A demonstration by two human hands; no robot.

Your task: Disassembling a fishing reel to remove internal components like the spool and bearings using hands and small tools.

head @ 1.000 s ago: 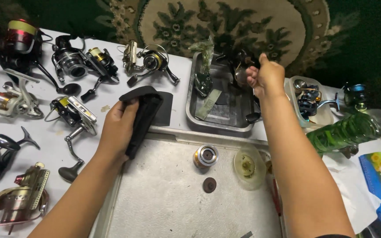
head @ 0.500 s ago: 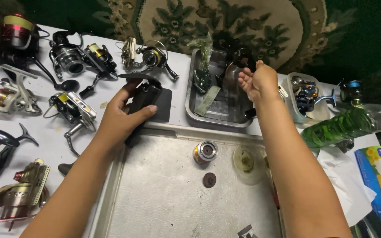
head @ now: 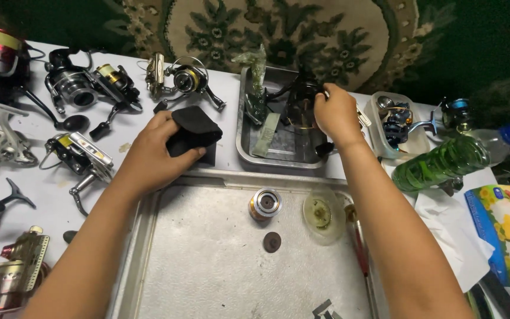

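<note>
A white table (head: 42, 183) carries many fishing reels (head: 78, 88) across its left side, a large metal tray (head: 208, 266) at near centre, a small steel pan (head: 278, 145) behind that, and on the right a clear tub (head: 396, 127), green bottle (head: 444, 165) and tissue pack (head: 500, 227).

On the white table lay seven fishing reels (head: 81, 88) at the left — an eighth, dark one (head: 299, 97) sat in the small steel tray (head: 249, 155). There were two steel trays, one silver spool (head: 265, 204), one green bottle (head: 441, 165) and one black cloth (head: 195, 133).
</note>
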